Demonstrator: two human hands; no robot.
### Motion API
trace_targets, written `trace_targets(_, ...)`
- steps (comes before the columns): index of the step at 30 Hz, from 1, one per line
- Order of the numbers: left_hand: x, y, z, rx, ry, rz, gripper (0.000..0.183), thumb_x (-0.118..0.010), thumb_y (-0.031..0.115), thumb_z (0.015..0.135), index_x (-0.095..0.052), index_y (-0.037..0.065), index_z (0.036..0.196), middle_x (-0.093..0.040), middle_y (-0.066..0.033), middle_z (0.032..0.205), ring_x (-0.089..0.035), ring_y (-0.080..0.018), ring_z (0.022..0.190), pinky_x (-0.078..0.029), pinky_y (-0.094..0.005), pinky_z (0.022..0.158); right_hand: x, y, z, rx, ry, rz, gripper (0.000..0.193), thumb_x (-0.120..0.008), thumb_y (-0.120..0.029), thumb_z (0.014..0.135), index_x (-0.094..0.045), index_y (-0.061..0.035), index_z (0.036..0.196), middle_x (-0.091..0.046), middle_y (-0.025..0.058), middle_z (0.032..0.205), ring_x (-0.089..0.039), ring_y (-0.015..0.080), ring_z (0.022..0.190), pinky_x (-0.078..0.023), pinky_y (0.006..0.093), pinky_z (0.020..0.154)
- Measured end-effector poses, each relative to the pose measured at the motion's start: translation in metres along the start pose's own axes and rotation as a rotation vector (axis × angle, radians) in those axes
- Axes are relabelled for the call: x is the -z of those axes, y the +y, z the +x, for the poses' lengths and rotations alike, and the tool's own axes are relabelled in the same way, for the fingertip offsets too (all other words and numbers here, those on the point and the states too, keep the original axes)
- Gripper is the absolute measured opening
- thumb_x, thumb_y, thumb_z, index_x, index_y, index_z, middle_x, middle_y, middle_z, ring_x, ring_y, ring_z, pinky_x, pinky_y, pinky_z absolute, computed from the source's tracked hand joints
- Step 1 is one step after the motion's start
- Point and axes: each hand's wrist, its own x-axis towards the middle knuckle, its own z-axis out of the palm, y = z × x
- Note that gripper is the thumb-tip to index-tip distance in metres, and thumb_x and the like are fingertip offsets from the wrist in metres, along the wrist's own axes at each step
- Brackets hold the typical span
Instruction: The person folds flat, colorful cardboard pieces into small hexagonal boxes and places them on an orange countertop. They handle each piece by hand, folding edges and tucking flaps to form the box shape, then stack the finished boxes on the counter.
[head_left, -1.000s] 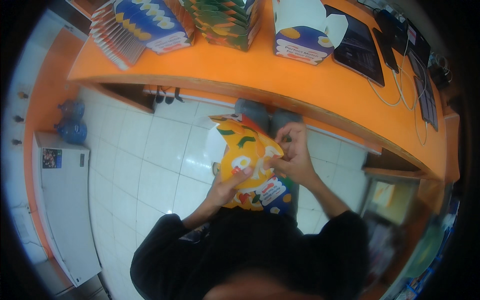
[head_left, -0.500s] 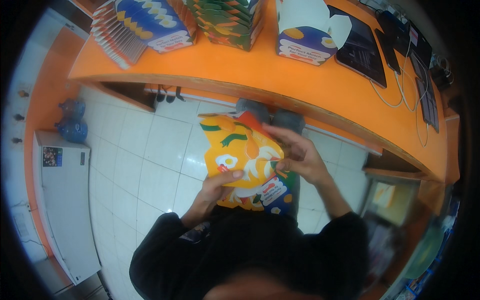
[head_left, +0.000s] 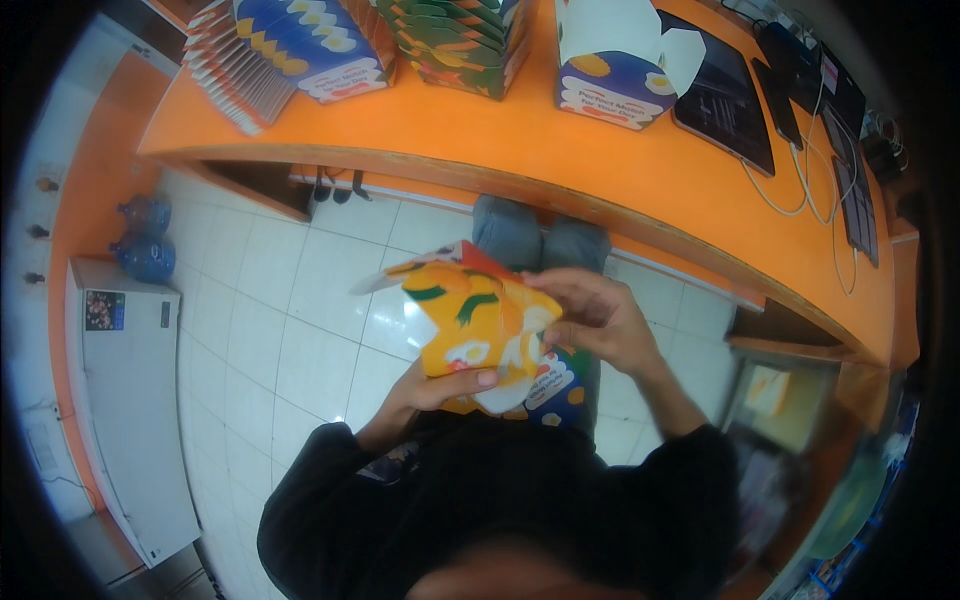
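Observation:
A partly unfolded yellow paper food carton [head_left: 455, 335] with egg and leaf pictures is held above my lap. My left hand [head_left: 430, 390] grips its lower left edge, thumb on the printed face; the other fingers are hidden behind. My right hand [head_left: 600, 315] pinches the carton's right edge between thumb and fingers. A red panel and a pale flap stand out at the carton's far side. Beneath it, more blue and green printed cartons [head_left: 560, 390] lie on my lap, partly covered.
Along the orange counter [head_left: 440, 140] stand nested blue cartons [head_left: 340, 80], nested green cartons [head_left: 480, 60] and one formed blue carton [head_left: 610, 90]. A tablet [head_left: 735, 110], phones and cables lie at the right. A white fridge [head_left: 135, 400] and blue water bottles [head_left: 145, 255] are at the left.
The yellow carton has opened out, its far panels spreading apart and its face bending. My right hand has moved slightly nearer and closed on its right edge; my left hand keeps its grip.

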Motion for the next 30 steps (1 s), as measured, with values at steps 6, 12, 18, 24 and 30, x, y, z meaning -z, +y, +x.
trace_targets(6, -0.015, -0.005, 0.000, 0.101, 0.024, 0.101, 0.061, -0.069, 0.028, 0.084, -0.041, 0.000, 0.130, -0.053, -0.0151, 0.119, -0.052, -0.0238, 0.109, -0.047, -0.0338, 0.090, -0.005, 0.001, 0.001, -0.065, 0.065, -0.067, 0.052, -0.073, 0.000, 0.077, -0.053, -0.0044, 0.125, -0.049, 0.0126, 0.134, -0.058, 0.0196, 0.108, -0.057, 0.0299, 0.079)
trace_targets(12, -0.009, -0.016, 0.002, -0.029, 0.032, -0.050, 0.062, -0.067, 0.030, 0.085, -0.038, 0.001, 0.132, -0.052, -0.0146, 0.120, -0.053, -0.0246, 0.111, -0.046, -0.0327, 0.092, -0.015, -0.003, 0.003, -0.023, 0.160, -0.077, 0.072, -0.077, -0.001, 0.072, -0.041, -0.0049, 0.134, -0.043, 0.0140, 0.140, -0.056, 0.0232, 0.114, -0.058, 0.0295, 0.078)
trace_targets(18, -0.004, -0.025, 0.015, 0.053, 0.195, -0.526, 0.052, -0.061, 0.017, 0.087, -0.039, 0.002, 0.132, -0.053, -0.0152, 0.124, -0.053, -0.0251, 0.116, -0.045, -0.0364, 0.096, 0.014, -0.027, -0.003, 0.078, -0.031, -0.558, 0.050, -0.080, -0.015, 0.072, -0.058, -0.0036, 0.115, -0.063, 0.0118, 0.114, -0.065, 0.0108, 0.078, -0.054, 0.0239, 0.060)
trace_targets(24, 0.013, -0.027, 0.012, 0.152, 0.032, -0.308, 0.052, -0.058, -0.005, 0.083, -0.040, -0.001, 0.132, -0.054, -0.0159, 0.124, -0.053, -0.0265, 0.117, -0.045, -0.0387, 0.097, 0.139, -0.095, 0.014, 0.360, 0.722, -0.825, 0.015, -0.063, -0.018, 0.089, -0.067, -0.0035, 0.093, -0.067, 0.0024, 0.089, -0.058, 0.0104, 0.075, -0.047, 0.0234, 0.072)
trace_targets(30, 0.008, -0.035, 0.020, 0.084, 0.023, -0.301, 0.066, -0.059, -0.013, 0.078, -0.034, 0.002, 0.137, -0.049, -0.0148, 0.130, -0.046, -0.0265, 0.124, -0.042, -0.0386, 0.100, 0.252, -0.097, 0.066, -0.017, 0.879, -1.544, 0.055, -0.048, -0.060, 0.088, -0.065, -0.0153, 0.115, -0.047, 0.0173, 0.135, -0.039, 0.0349, 0.128, -0.029, 0.0430, 0.107)
